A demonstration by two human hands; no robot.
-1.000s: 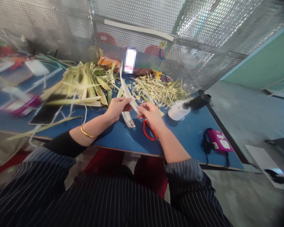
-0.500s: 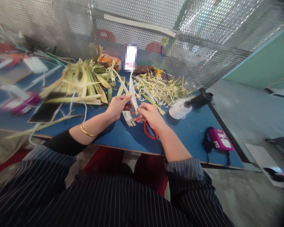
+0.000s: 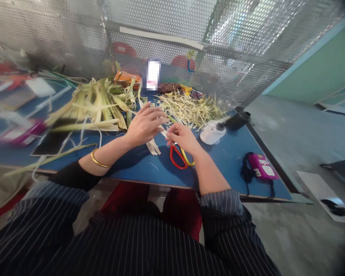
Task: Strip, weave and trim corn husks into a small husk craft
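Observation:
A pale strip of corn husk [image 3: 163, 131] stretches between my two hands above the blue table. My right hand [image 3: 184, 137] pinches its near end between thumb and fingertips. Turned palm down, my left hand [image 3: 145, 124] lies across the strip with fingers stretched out; its thumb is hidden. Below the left fingers, a short bundle of pale husk [image 3: 153, 147] rests on the table. Scissors [image 3: 178, 158] with one red and one yellow handle lie under my right hand, their blades mostly covered.
Long husks [image 3: 96, 101] are heaped at the left, shredded husk pieces [image 3: 194, 109] at the back right. A white cone of thread [image 3: 212, 133], a black cylinder [image 3: 238, 121] and a magenta box [image 3: 265, 166] stand rightward. A phone [image 3: 53, 138] with a white cable lies left.
My left hand has gone from pinching the husk strip upright to lying palm down over it, fingers extended. The strip has tipped lower. More of the scissors, including the yellow handle, shows.

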